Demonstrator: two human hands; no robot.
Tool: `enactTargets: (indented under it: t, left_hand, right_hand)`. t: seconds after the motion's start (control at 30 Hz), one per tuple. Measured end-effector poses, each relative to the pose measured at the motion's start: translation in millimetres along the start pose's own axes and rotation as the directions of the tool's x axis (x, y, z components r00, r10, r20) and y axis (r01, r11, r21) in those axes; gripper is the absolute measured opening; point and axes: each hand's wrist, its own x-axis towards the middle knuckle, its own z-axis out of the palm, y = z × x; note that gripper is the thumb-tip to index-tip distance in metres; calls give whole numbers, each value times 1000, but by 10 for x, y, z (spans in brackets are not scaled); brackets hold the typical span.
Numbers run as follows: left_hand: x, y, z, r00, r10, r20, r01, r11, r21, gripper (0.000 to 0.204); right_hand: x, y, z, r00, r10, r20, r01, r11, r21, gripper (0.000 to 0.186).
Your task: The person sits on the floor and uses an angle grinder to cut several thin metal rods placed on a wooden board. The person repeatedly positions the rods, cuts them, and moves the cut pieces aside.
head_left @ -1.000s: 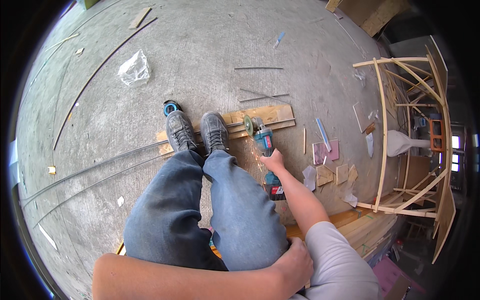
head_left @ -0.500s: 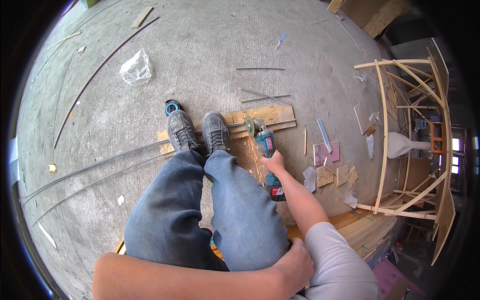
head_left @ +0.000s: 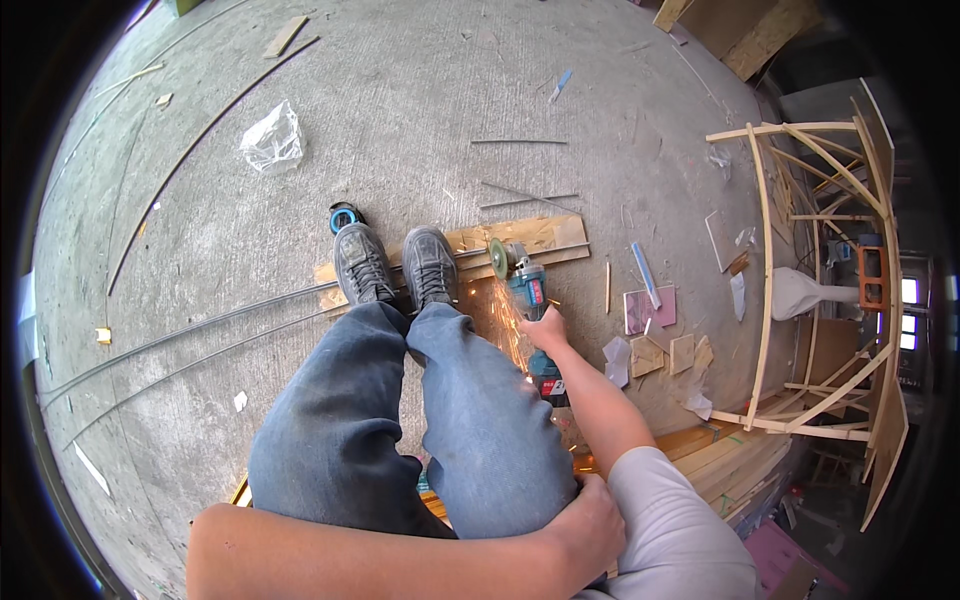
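My right hand point(head_left: 545, 328) is closed round the body of a teal angle grinder point(head_left: 527, 285). Its green disc point(head_left: 499, 258) meets metal rods point(head_left: 196, 323) lying across a wooden board point(head_left: 520, 228), and orange sparks point(head_left: 505, 320) spray back along my right leg. Both grey shoes point(head_left: 432, 268) press on the board and rods. My left hand point(head_left: 588, 525) is curled against my right thigh, forearm across my lap; whatever its fingers may hold is hidden. A blue-and-black round object point(head_left: 344, 218) sits just beyond my left shoe.
Timber frames point(head_left: 763, 240) stand at right, near an orange object point(head_left: 871, 275). Lumber point(head_left: 730, 475) lies behind my right arm. Scraps of board point(head_left: 682, 352), a pink piece point(head_left: 650, 311), loose rods point(head_left: 518, 142) and crumpled clear plastic point(head_left: 272, 135) lie on the concrete floor point(head_left: 390, 90).
The spray of sparks has grown brighter and longer, now reaching down beside my right shin. The grinder, my hands and my feet have barely moved.
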Motion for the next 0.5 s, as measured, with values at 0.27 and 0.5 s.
enactTargets:
  t: [0.27, 0.5]
  left_hand:
    - [12, 9, 59, 999, -13, -42, 13, 1000, 2, 27]
    - [61, 29, 81, 1000, -16, -12, 16, 1000, -24, 30]
  right_hand:
    - [-12, -158, -24, 1000, 10, 11, -10, 999, -43, 45]
    - [59, -153, 6, 1000, 10, 9, -9, 1000, -29, 46]
